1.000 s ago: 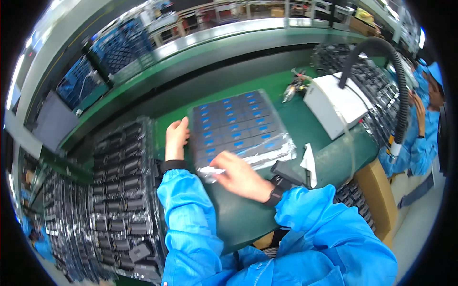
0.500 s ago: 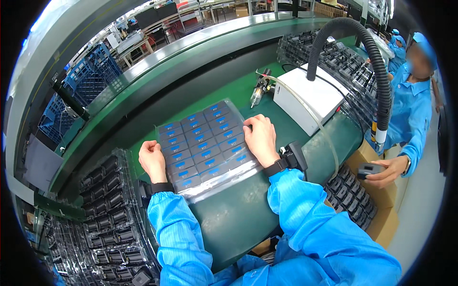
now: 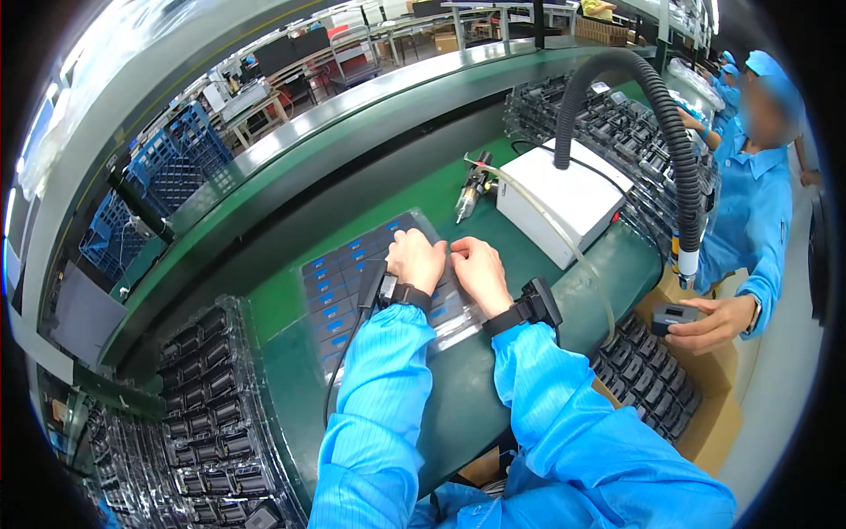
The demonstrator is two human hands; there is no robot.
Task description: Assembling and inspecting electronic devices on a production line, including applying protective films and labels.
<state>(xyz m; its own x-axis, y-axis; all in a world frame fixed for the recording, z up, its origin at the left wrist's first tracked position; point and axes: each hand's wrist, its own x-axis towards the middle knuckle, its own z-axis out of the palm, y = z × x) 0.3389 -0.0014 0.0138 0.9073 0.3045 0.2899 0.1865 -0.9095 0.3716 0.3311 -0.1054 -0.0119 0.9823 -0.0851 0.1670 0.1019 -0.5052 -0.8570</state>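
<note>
A clear plastic sheet with rows of dark rectangular pieces, each bearing a blue tab (image 3: 330,311), lies on the green bench. My left hand (image 3: 416,260) is over its right part, fingers curled down and closed; their tips, and anything between them, are hidden. At the sheet's right edge is my right hand (image 3: 478,273), thumb and fingers bent together near the left fingertips. What it pinches is too small to make out. Both wrists wear black straps with small dark units (image 3: 543,302).
Stacked clear trays of black parts (image 3: 207,397) stand at left, more (image 3: 617,115) at far right. A white box (image 3: 560,207), a black ribbed hose (image 3: 630,70) and an air regulator (image 3: 473,187) occupy the bench. At right a co-worker's hand (image 3: 718,322) holds a small dark device (image 3: 674,317) above a carton (image 3: 723,397).
My left hand has moved right, from the sheet's left edge across to beside my right hand. The right hand remains near the right edge. The view has shifted slightly.
</note>
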